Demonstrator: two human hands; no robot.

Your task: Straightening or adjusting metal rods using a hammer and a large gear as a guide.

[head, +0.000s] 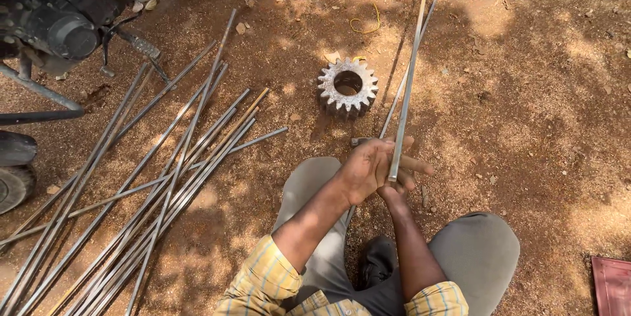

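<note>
My left hand grips the near end of a long thin metal rod that runs away from me toward the top of the view. My right hand sits just under and behind the left one, mostly hidden, fingers around the same rod end. A second thin rod lies on the ground beside it. A steel gear wheel with worn teeth lies flat on the dirt just beyond my hands, apart from them. I am squatting, with my knees on either side of my arms.
A pile of several long metal rods spreads across the dirt at left. A motorcycle engine and stand fills the top left, a tyre at the left edge. A red object lies bottom right, a yellow wire loop beyond the gear.
</note>
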